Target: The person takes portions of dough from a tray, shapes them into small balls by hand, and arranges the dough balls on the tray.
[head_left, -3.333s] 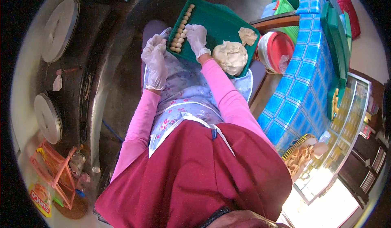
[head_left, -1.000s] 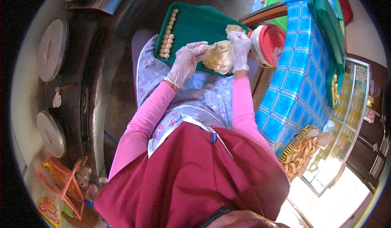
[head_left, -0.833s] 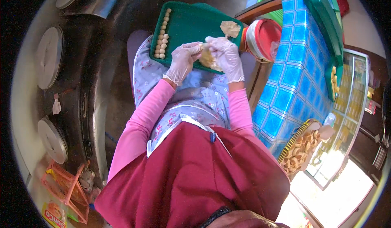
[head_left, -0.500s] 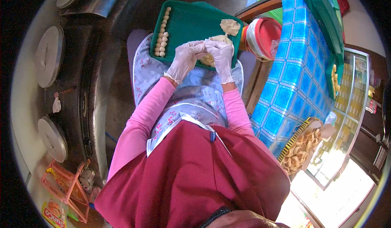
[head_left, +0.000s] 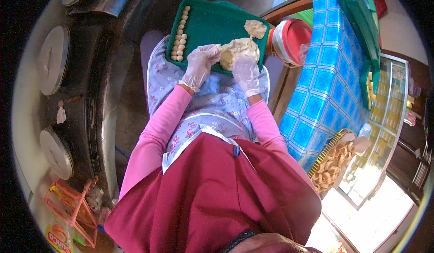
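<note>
At tray's (head_left: 212,25) near-right corner, note dough (head_left: 238,46) handy for pinched left hand (head_left: 200,64), possibly loaded, and right hand (head_left: 246,76) of indiscernible grip.

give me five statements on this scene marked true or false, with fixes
1. The left hand and right hand both wear whitish gloves. True.
2. Small dough balls line the left side of the green tray. True.
3. The large dough lump lies right of the balls. True.
4. The left hand rests on the balls. False: it is apart from them, near the lump.
5. The red-lidded tub stands left of the tray. False: the red-lidded tub is right of it.
</note>
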Tool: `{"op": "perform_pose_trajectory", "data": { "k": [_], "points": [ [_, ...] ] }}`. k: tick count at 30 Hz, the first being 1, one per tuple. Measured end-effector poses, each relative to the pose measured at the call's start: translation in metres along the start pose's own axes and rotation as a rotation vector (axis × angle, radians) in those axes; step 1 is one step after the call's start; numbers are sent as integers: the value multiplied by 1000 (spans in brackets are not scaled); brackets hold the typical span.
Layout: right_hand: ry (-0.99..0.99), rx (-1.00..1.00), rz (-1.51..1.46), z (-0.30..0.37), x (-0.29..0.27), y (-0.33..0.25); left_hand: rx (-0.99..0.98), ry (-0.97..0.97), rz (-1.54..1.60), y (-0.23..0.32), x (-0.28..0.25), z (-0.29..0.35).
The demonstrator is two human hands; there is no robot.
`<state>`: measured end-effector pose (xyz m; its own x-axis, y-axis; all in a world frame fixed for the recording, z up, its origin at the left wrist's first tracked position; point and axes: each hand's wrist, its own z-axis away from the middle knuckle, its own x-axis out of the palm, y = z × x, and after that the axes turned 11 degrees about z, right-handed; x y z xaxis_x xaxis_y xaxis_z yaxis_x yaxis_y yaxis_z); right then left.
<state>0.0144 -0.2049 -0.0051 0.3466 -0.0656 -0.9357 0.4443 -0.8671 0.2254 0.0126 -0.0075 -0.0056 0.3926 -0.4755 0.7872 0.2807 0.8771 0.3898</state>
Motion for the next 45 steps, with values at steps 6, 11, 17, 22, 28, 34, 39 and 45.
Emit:
{"op": "perform_pose_trajectory", "data": {
  "k": [6, 11, 17, 22, 28, 34, 39, 45],
  "points": [
    [-335, 159, -415, -33, -49, 11, -46, -36, 82, -2, 3, 7],
    [-470, 751, -1660, -47, -119, 22, -42, 23, 115, 2, 19, 16],
    [-336, 854, -1871, -54, -81, 6, -67, -8, -12, 1, 28, 14],
    [-269, 765, -1615, -45, -48, -2, -91, -179, 49, 2, 20, 11],
    [-211, 854, -1832, -58, -63, -19, -24, -136, -57, 3, 18, 12],
    [-191, 781, -1602, -50, -42, -19, 115, -29, -257, 9, 33, 22],
    [122, 360, -1276, -45, -42, -21, 82, 10, -55, 11, 22, 19],
    [33, 525, -1327, -43, -37, -25, -67, 12, -101, 4, 18, 15]
  ]
}}
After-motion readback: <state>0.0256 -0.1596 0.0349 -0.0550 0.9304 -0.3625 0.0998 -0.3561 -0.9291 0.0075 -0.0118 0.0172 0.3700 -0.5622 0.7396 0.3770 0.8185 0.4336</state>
